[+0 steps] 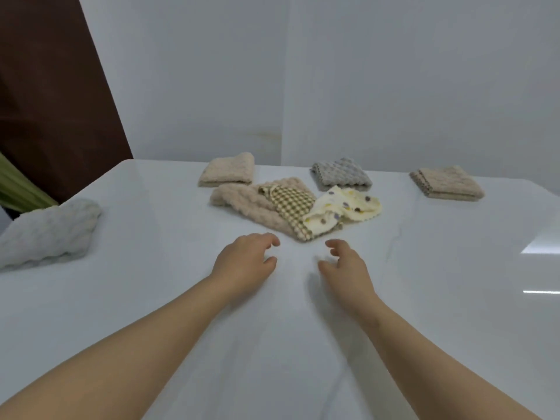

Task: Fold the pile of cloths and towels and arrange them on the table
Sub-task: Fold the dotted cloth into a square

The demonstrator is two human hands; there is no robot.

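Observation:
A loose pile lies mid-table: a beige fluffy towel (pixel 245 204), a green checked cloth (pixel 291 204) on top of it, and a cream dotted cloth (pixel 342 207) at its right. My left hand (pixel 245 262) and my right hand (pixel 345 268) hover just in front of the pile, fingers loosely curled, holding nothing. Folded pieces sit around: a beige towel (pixel 228 171) at the back, a grey one (pixel 342 174), a tan one (pixel 445 183) at the back right, and a pale grey one (pixel 48 231) at the left edge.
The white glossy table (pixel 424 298) stands against a pale wall. A dark brown panel (pixel 54 101) and something green (pixel 18 189) are beyond the table's left corner.

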